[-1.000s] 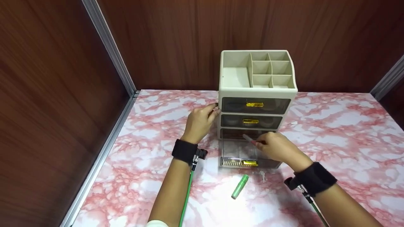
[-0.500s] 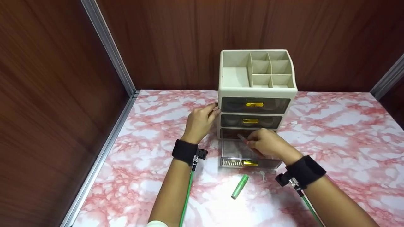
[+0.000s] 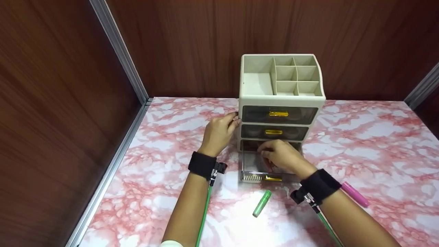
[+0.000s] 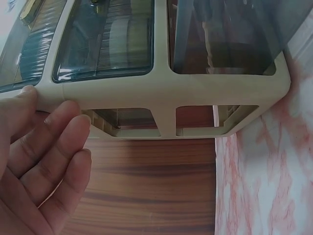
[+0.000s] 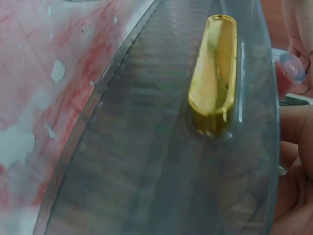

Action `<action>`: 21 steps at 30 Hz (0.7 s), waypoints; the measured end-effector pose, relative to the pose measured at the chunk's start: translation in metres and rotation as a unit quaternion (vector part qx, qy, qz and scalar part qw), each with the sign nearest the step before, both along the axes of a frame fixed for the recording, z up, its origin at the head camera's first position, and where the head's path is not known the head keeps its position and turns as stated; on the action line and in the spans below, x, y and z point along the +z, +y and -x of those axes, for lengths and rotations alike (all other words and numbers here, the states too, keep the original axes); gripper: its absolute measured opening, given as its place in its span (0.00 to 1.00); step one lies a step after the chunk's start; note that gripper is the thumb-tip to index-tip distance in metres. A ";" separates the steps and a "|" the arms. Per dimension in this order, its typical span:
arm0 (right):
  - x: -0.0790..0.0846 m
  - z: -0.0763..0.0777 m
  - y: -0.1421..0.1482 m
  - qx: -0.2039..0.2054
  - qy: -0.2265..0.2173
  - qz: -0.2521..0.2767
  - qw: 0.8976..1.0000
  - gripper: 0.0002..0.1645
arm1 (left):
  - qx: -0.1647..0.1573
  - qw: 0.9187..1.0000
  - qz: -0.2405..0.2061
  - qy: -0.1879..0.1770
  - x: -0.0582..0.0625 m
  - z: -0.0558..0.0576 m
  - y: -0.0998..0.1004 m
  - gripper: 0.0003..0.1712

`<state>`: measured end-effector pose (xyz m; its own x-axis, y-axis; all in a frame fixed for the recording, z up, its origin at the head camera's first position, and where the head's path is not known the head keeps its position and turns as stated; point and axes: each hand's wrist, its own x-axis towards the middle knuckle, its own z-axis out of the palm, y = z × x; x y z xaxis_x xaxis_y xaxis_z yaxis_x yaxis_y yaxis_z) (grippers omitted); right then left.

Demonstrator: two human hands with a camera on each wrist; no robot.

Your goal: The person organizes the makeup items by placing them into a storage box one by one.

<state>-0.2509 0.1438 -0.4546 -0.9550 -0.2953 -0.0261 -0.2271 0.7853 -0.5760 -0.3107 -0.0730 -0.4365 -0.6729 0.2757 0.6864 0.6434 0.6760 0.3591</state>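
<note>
A cream organizer [image 3: 282, 100] with several dark see-through drawers stands on the table, its bottom drawer [image 3: 252, 161] pulled out. My left hand [image 3: 217, 133] touches the organizer's left side, fingertips and thumb at its front corner. Inside the open drawer, my right hand [image 3: 281, 156] is lowered with fingers bent. In the right wrist view, a slim tube with a clear, pinkish-red end [image 5: 292, 67] shows at its fingers, behind the drawer front with its gold handle [image 5: 213, 73]; most of the tube is hidden. A green marker-like stick [image 3: 262, 203] lies before the drawer.
A pink marker-like stick [image 3: 355, 194] lies on the marbled table [image 3: 154, 192] right of my right wrist. Wood-patterned panels [image 3: 192, 48] close off the back and left. Cables run along both forearms.
My right hand has moved left and down into the open drawer with the slim tube, which no longer shows in the head view. The pink stick has come out from behind the forearm.
</note>
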 end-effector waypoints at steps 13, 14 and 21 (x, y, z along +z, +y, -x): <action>-0.009 0.006 -0.019 -0.004 0.018 -0.018 1.000 0.08 | -0.001 1.000 0.000 -0.007 0.000 0.000 -0.001 0.16; -0.009 0.007 -0.020 -0.003 0.017 -0.021 1.000 0.08 | -0.001 1.000 0.000 -0.006 0.000 0.000 -0.001 0.16; -0.016 0.008 -0.028 0.003 0.009 -0.027 1.000 0.08 | -0.003 1.000 -0.005 -0.001 0.001 -0.001 -0.001 0.15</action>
<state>-0.2587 0.1158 -0.4711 -0.9539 -0.2990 -0.0248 -0.2415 0.8143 -0.5278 -0.3095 -0.0736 -0.4359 -0.6730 0.2727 0.6875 0.6462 0.6691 0.3671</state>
